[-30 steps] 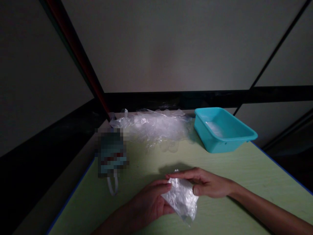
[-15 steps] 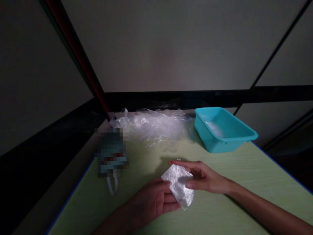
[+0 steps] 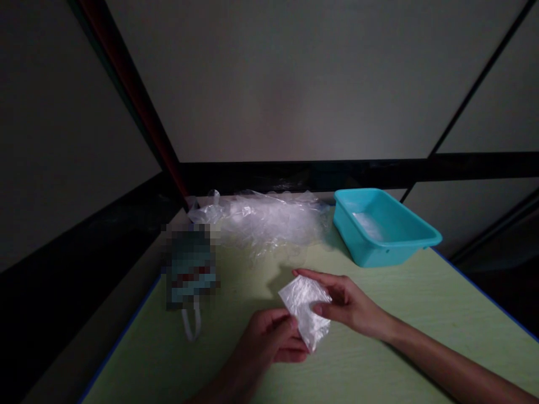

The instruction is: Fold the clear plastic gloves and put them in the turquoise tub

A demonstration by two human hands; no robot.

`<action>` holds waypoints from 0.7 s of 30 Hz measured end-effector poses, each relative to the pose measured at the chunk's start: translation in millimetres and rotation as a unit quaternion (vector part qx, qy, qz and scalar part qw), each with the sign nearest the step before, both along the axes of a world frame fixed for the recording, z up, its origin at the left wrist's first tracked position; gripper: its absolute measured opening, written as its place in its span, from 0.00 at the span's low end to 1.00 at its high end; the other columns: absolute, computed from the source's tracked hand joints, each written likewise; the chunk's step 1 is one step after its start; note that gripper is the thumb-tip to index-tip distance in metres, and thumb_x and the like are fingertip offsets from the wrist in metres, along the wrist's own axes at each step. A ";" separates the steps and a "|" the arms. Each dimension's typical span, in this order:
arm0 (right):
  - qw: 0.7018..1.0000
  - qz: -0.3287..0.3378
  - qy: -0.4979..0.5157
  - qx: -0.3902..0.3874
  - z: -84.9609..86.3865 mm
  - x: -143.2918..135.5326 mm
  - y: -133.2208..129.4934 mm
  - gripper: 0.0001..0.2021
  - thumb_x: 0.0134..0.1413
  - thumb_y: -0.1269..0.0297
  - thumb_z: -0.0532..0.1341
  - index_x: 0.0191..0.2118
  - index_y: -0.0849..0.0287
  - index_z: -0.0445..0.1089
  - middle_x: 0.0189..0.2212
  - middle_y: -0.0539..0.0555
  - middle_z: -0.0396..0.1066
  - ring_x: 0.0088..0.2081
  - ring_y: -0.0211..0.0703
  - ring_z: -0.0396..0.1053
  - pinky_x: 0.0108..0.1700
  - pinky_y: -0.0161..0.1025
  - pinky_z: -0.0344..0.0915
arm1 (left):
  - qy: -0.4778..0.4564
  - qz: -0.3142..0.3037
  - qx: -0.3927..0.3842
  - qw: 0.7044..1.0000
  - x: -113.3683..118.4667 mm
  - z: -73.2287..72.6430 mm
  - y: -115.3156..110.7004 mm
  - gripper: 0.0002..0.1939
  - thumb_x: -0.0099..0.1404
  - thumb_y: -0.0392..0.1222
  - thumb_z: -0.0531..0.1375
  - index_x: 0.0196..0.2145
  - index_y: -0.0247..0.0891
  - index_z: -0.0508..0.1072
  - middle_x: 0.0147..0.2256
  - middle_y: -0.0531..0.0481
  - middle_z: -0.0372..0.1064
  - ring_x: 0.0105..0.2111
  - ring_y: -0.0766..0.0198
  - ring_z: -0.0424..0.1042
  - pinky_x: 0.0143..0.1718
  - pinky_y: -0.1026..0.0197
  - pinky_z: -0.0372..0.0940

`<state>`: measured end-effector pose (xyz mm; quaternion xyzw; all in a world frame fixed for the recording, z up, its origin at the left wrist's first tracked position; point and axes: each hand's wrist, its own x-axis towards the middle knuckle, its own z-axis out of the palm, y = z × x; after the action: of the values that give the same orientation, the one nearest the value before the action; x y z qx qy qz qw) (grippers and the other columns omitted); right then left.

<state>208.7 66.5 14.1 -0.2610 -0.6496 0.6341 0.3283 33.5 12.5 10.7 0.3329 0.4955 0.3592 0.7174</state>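
Between my two hands is a folded clear plastic bag point(image 3: 305, 306), a small shiny packet held a little above the table. My right hand point(image 3: 347, 303) grips it from the right, thumb on top and fingers along its far edge and behind. My left hand point(image 3: 275, 336) pinches its lower left edge, thumb in front and the other fingers curled underneath. Beyond the hands lies a loose heap of clear plastic bags point(image 3: 269, 221) at the back of the table.
A turquoise basin point(image 3: 379, 255) stands at the back right, with a flat whitish plastic piece point(image 3: 368, 224) inside. At the left is a blurred-out greenish bag-like item with a white strap point(image 3: 191, 322). The light green table point(image 3: 379, 370) has blue edges and meets a panelled wall.
My left hand has turned and its thumb has closed on the packet's edge. The right thumb has slid slightly left across the plastic. The view has tilted a little.
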 end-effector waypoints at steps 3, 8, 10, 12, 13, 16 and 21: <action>1.000 0.010 0.004 -0.003 1.6 -0.8 -1.6 0.26 0.48 0.69 0.61 0.55 0.53 0.59 0.45 0.52 0.66 0.39 0.38 0.65 0.39 0.37 0.63 | 0.031 0.002 0.002 1.000 0.1 -1.3 0.7 0.14 0.48 0.48 0.65 0.25 0.33 0.71 0.22 0.46 0.73 0.24 0.59 0.74 0.25 0.62 0.65; 1.000 0.004 0.019 -0.015 0.7 -1.7 -3.3 0.25 0.48 0.67 0.62 0.54 0.53 0.60 0.39 0.51 0.68 0.33 0.35 0.64 0.33 0.32 0.62 | 0.035 0.006 0.012 0.999 -1.9 -1.2 0.3 0.14 0.50 0.48 0.64 0.25 0.33 0.71 0.22 0.46 0.73 0.23 0.59 0.74 0.24 0.63 0.64; 0.999 -0.009 0.022 -0.023 -1.7 -1.9 -3.4 0.23 0.48 0.66 0.62 0.53 0.53 0.62 0.34 0.50 0.68 0.29 0.33 0.62 0.30 0.30 0.61 | 0.040 0.011 0.017 0.999 -2.3 -0.6 -0.1 0.14 0.50 0.48 0.64 0.25 0.33 0.71 0.22 0.46 0.73 0.23 0.60 0.74 0.24 0.63 0.64; 0.999 -0.031 0.020 -0.023 -4.4 -2.1 -3.2 0.20 0.48 0.65 0.63 0.50 0.54 0.66 0.29 0.48 0.67 0.26 0.31 0.59 0.26 0.29 0.59 | 0.051 0.018 0.019 0.998 -2.1 0.2 -0.1 0.14 0.50 0.48 0.64 0.25 0.33 0.71 0.22 0.46 0.73 0.22 0.60 0.73 0.24 0.64 0.64; 0.999 -0.043 0.016 -0.020 -5.5 -2.2 -3.0 0.19 0.48 0.65 0.63 0.48 0.55 0.68 0.26 0.47 0.66 0.24 0.30 0.58 0.25 0.29 0.58 | 0.057 0.022 0.017 0.998 -2.0 0.8 0.2 0.14 0.49 0.48 0.64 0.25 0.33 0.71 0.21 0.46 0.73 0.22 0.60 0.73 0.24 0.63 0.64; 0.997 -0.071 0.009 -0.012 -7.0 -3.2 -2.7 0.16 0.48 0.65 0.62 0.45 0.56 0.70 0.23 0.47 0.64 0.23 0.30 0.57 0.24 0.28 0.57 | 0.077 0.041 0.024 0.996 -2.5 3.8 2.3 0.14 0.47 0.46 0.65 0.26 0.33 0.71 0.21 0.47 0.73 0.23 0.59 0.73 0.24 0.63 0.65; 0.997 -0.078 0.000 -0.014 -6.2 -5.9 -5.2 0.16 0.48 0.63 0.62 0.45 0.58 0.71 0.24 0.48 0.66 0.23 0.31 0.58 0.26 0.30 0.59 | 0.096 0.116 0.079 0.985 -8.2 11.6 6.4 0.13 0.47 0.43 0.65 0.30 0.33 0.73 0.26 0.47 0.74 0.26 0.59 0.73 0.25 0.63 0.66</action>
<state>202.8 61.2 7.9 -0.3153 -0.6184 0.6157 0.3731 25.3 18.8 22.2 0.3613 0.5673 0.4448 0.5914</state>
